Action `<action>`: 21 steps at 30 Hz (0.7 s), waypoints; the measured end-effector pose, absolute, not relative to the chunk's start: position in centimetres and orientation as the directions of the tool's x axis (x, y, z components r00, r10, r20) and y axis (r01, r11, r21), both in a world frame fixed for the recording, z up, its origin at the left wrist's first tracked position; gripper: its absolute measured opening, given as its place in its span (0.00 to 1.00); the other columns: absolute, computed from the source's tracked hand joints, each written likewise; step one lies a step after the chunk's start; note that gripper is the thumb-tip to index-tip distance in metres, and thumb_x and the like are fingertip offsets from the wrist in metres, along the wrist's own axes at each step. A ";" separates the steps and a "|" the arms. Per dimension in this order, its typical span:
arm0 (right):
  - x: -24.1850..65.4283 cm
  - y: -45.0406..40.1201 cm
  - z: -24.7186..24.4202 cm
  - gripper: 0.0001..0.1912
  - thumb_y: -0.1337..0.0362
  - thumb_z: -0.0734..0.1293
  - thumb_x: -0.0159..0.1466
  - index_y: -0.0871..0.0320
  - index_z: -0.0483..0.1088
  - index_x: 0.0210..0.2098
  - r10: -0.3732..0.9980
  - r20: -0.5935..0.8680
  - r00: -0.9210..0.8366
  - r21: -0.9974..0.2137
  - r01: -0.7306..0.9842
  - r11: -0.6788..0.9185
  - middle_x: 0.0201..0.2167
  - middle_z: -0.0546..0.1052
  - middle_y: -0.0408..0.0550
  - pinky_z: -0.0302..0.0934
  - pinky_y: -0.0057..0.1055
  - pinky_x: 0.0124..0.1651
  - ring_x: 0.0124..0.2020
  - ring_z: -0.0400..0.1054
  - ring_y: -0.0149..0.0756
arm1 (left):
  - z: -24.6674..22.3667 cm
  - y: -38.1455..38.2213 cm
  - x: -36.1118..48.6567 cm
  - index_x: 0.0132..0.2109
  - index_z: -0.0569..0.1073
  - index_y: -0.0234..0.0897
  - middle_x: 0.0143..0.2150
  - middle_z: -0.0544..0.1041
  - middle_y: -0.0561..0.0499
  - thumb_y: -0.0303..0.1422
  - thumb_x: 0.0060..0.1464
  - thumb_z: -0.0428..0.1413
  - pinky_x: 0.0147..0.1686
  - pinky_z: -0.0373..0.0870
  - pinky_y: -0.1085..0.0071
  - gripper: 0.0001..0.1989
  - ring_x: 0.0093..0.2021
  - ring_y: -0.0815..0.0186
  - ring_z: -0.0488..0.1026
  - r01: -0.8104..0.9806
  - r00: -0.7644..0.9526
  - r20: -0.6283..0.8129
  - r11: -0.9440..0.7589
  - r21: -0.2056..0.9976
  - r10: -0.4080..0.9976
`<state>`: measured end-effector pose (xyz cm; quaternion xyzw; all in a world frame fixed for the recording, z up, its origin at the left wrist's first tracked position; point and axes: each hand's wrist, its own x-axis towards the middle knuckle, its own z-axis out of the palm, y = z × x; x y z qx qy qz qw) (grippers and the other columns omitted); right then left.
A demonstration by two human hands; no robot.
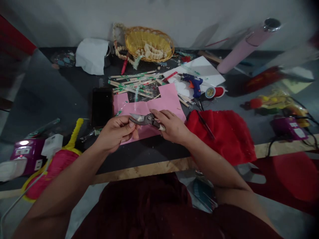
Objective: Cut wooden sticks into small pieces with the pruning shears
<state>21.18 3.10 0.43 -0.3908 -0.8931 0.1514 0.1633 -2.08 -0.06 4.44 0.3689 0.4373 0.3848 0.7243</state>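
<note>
My right hand (171, 126) is closed around the handles of a pair of pruning shears (150, 118). The blades point left, slightly apart, over a pink sheet of paper (169, 98). Close against the blade tips, my left hand (117, 131) is closed in a pinch. Something small and pale shows between the blades by its fingertips, too small to name. Behind the paper lies a loose pile of paired wooden chopsticks (132, 85) with green-printed wrappers. A dark phone (102, 107) rests left of the paper.
A yellow wicker basket (136, 36) with pale pieces stands by the wall. At the right are a blue glue gun (195, 84), red thread spool (219, 91), red cloth (224, 136) and pink bottle (236, 54). Purple boxes (290, 127) with cables and a pink-yellow item (56, 166) flank my arms.
</note>
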 end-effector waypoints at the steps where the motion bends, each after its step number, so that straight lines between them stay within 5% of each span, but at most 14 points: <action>1: 21.2 3.0 0.5 0.34 0.72 0.60 0.59 0.59 0.52 0.65 0.747 0.178 -0.641 -0.397 0.648 0.650 0.51 0.70 0.57 0.64 0.45 0.52 0.51 0.65 0.46 | 4.5 -0.1 -2.1 0.29 0.73 0.30 0.19 0.75 0.48 0.38 0.45 0.67 0.13 0.43 0.82 0.15 0.12 0.81 0.53 -0.236 0.322 -0.357 0.439 0.867 0.877; 13: 21.5 3.6 0.6 0.39 0.72 0.62 0.56 0.59 0.49 0.66 0.702 0.169 -0.692 -0.400 0.603 0.691 0.55 0.67 0.59 0.64 0.48 0.52 0.54 0.62 0.48 | 4.7 -0.1 -2.3 0.30 0.74 0.31 0.18 0.74 0.50 0.37 0.47 0.65 0.12 0.44 0.83 0.13 0.11 0.82 0.53 -0.234 0.432 -0.375 0.504 0.831 0.820; 21: 21.5 3.3 1.0 0.34 0.74 0.60 0.58 0.58 0.55 0.63 0.702 0.191 -0.686 -0.402 0.598 0.694 0.48 0.71 0.55 0.65 0.40 0.51 0.49 0.66 0.43 | 5.0 0.1 -2.4 0.29 0.72 0.32 0.15 0.72 0.51 0.40 0.43 0.67 0.10 0.39 0.83 0.16 0.10 0.82 0.49 -0.213 0.496 -0.424 0.580 0.786 0.758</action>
